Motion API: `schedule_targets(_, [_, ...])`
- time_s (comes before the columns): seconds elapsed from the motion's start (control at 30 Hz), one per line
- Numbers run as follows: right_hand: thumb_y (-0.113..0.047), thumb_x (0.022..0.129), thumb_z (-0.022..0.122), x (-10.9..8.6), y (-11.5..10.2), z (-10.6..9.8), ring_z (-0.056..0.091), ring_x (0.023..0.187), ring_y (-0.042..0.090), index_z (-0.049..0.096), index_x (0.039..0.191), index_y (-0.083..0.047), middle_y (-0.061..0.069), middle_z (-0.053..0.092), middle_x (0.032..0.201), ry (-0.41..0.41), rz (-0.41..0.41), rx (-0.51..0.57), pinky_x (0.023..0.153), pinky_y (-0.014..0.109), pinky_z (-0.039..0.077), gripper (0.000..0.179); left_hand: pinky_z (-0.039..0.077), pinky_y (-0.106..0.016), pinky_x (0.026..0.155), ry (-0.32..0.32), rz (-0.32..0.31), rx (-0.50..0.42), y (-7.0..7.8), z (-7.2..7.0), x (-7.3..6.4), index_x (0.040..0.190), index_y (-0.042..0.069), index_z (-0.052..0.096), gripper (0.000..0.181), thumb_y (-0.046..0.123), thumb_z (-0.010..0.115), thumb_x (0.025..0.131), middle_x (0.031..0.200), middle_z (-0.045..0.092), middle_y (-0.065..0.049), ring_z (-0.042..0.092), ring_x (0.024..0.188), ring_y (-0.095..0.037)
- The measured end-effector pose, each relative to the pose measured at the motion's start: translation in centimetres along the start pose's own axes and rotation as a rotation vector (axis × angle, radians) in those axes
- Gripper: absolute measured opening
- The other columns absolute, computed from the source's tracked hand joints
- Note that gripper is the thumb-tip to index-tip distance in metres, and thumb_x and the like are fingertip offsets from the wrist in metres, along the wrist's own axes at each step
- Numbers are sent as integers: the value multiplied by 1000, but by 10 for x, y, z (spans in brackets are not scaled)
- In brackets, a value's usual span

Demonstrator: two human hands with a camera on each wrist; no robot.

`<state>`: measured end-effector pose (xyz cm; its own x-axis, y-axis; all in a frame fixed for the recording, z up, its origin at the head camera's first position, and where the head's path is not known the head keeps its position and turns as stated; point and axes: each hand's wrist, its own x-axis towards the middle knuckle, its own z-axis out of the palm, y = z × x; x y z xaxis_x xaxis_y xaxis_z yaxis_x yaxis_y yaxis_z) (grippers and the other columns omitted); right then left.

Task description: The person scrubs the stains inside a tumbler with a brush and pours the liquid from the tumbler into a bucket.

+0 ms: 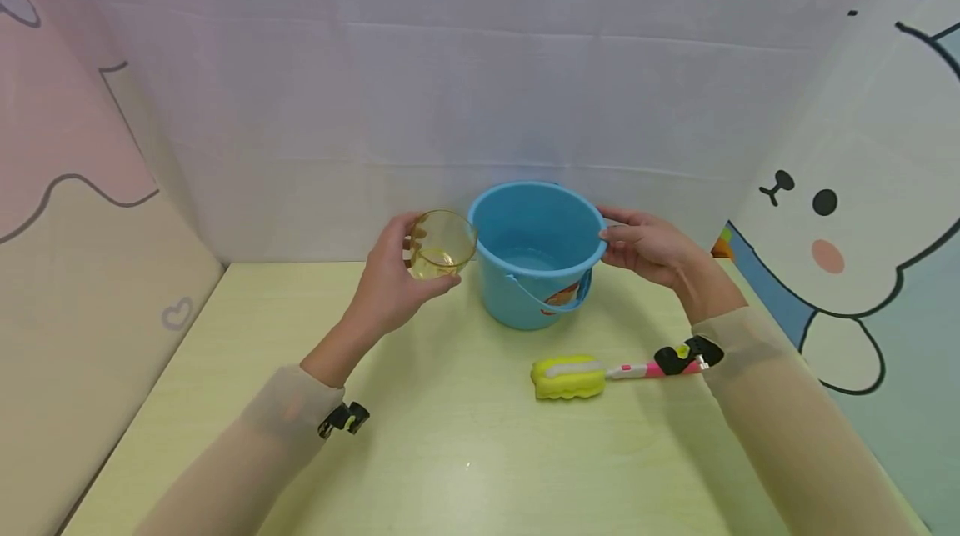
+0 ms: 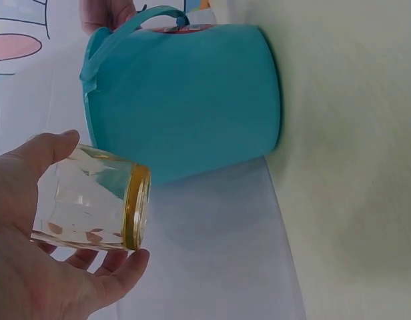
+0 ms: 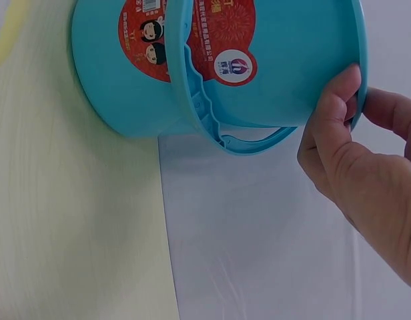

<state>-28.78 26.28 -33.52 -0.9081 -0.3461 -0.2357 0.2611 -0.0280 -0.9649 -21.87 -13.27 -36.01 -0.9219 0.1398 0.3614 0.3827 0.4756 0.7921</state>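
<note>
A clear, amber-tinted glass cup (image 1: 442,246) is gripped in my left hand (image 1: 390,273), thumb on one side and fingers round the other. It is held above the table, just left of a blue plastic bucket (image 1: 517,298). The left wrist view shows the cup (image 2: 92,200) close to the bucket's wall (image 2: 185,100). My right hand (image 1: 645,248) pinches the bucket's right rim; in the right wrist view the thumb and fingers of that hand (image 3: 365,147) lie on both sides of the rim. The bucket stands upright, its handle (image 3: 182,73) hanging down over a red label (image 3: 215,40).
A yellow sponge brush (image 1: 568,378) with a white and pink handle (image 1: 637,370) lies in front of the bucket, partly under the right wrist's camera. The pale yellow table (image 1: 450,453) meets a white cloth backdrop (image 1: 337,102). Cartoon-printed sheets hang at both sides.
</note>
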Motion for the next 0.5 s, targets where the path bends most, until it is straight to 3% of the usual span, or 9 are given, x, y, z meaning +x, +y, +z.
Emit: schedule_targets(0.5, [-4, 110, 55, 1, 2, 0, 74, 96, 18, 20, 169, -5, 13, 68, 129, -4, -11, 8, 88, 30, 61, 68, 51, -55, 107, -64, -85, -22, -7, 14, -41, 155, 10, 39, 96, 23, 97, 79, 140, 56, -13, 55, 128, -35])
